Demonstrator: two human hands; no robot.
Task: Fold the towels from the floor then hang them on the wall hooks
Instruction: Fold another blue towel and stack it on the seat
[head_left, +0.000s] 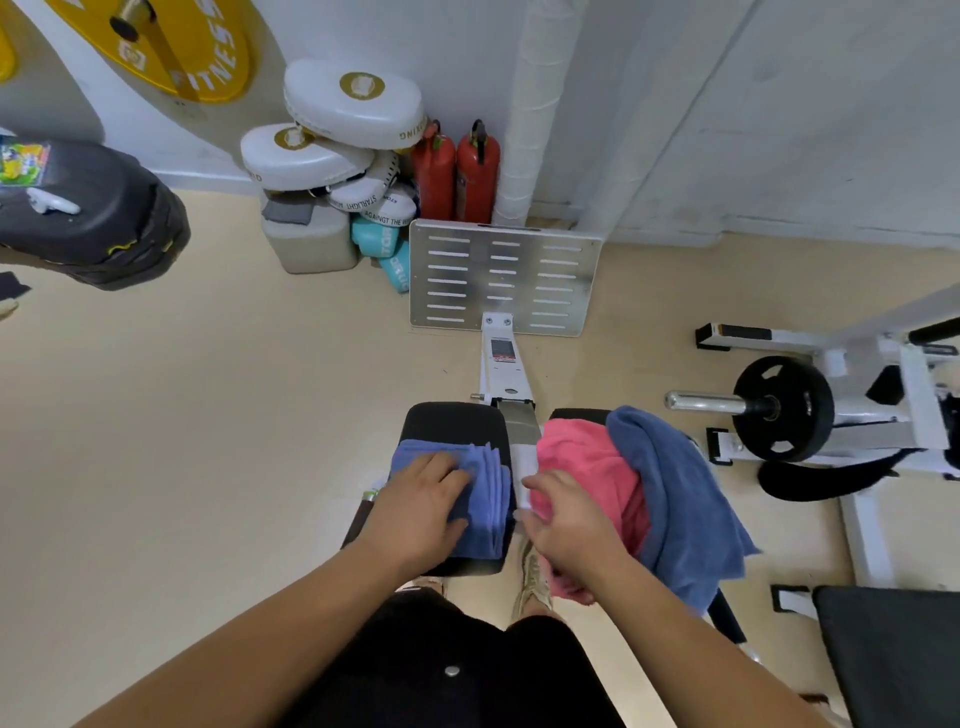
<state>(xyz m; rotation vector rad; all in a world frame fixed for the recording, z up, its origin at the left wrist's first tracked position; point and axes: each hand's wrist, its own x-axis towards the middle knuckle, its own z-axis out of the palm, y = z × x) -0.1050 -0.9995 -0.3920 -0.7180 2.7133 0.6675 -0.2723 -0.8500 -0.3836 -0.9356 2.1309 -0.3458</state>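
Blue terry cloth lies folded into a neat stack, the folded blue towel (483, 493), on the left pad (457, 423) of a gym machine, on the near side of the steel plate (504, 278) that stands at the machine's far end. The layered edges of the stack face the machine's middle rail. The person's left hand (421, 514) rests flat on top of it, palm down, fingers straight and grasping nothing.

Nearer than the steel plate and off to its right, the right pad (576, 414) is almost buried under two unfolded towels. A pink towel (587, 457) lies crumpled on the side closer to the rail, and a loose blue towel (675, 483) is draped beside it and partly over it, its end hanging off the pad's outer edge. The right hand (569, 525) is over the inner edge of the pink towel with its fingers spread and relaxed; it looks released, and I cannot tell whether it touches the cloth.

Just behind the steel plate, against the wall, stand two red fire extinguishers (478, 171). Left of the plate sits a heap of white boxing pads (353, 104). Right of it and nearer, a black weight disc (782, 408) sits on a chrome bar. The floor (208, 415) is pale beige.
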